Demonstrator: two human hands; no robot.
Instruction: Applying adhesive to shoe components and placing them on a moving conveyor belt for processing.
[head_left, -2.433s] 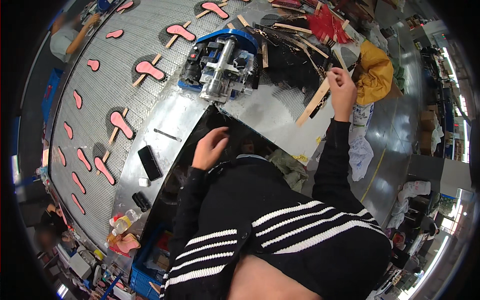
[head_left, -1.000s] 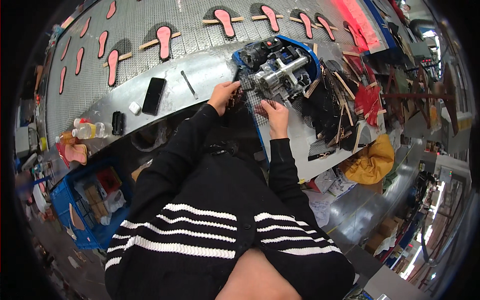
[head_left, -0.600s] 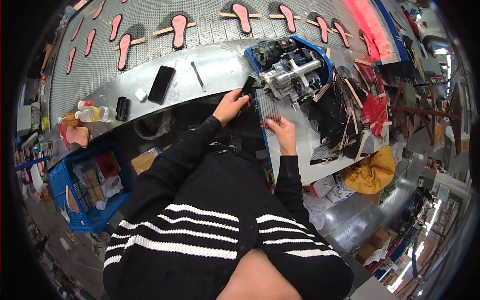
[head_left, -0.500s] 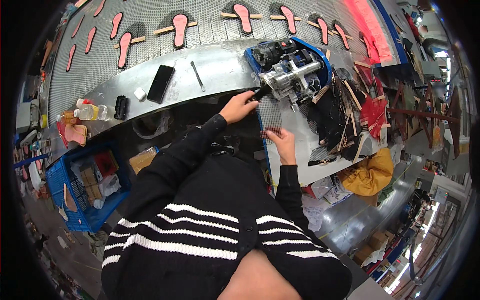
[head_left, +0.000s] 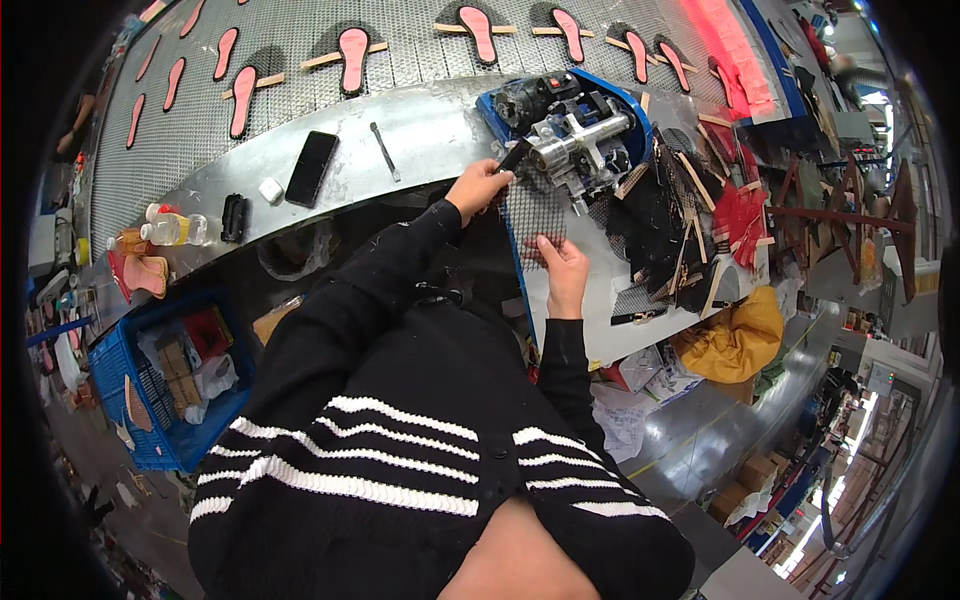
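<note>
The right hand (head_left: 563, 268) is lying flat, fingers spread, on a black mesh sheet (head_left: 532, 215) on the counter (head_left: 420, 125). The left hand (head_left: 480, 185) is pinching the sheet's top edge, just above. Past it, a shiny metal machine (head_left: 575, 140) is sitting in a blue tray (head_left: 492, 108). Far left, a blue crate (head_left: 150, 440) is holding boxes.
</note>
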